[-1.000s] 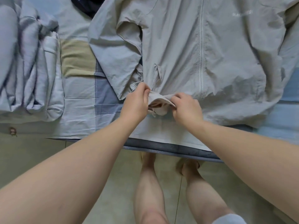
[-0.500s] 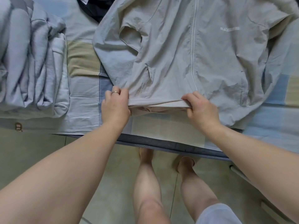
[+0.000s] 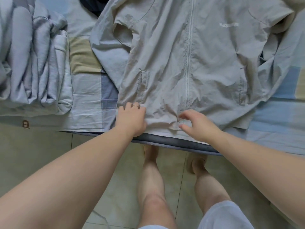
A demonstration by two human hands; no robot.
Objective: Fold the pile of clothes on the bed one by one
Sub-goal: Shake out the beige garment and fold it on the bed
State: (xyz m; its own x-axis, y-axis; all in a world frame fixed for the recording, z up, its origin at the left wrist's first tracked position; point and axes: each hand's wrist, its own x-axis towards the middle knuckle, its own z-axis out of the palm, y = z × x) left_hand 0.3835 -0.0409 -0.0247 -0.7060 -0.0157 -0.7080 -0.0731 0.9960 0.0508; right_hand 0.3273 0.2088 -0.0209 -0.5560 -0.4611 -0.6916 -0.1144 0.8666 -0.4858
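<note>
- the grey jacket [image 3: 189, 63] lies flat on the bed [image 3: 87, 100], front up, hem at the near edge;
- your left hand [image 3: 131, 119] grips the hem's left corner, fingers curled;
- your right hand [image 3: 198, 125], fingers loosely spread, is at the hem's middle

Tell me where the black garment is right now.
Head view, top edge, left of centre: the black garment peeks in beside the shoulder of the grey jacket, right of the folded blue bedding.

The left hand [image 3: 130, 119] grips the jacket [image 3: 165, 55] hem, the right hand [image 3: 198, 124] relaxed.
</note>
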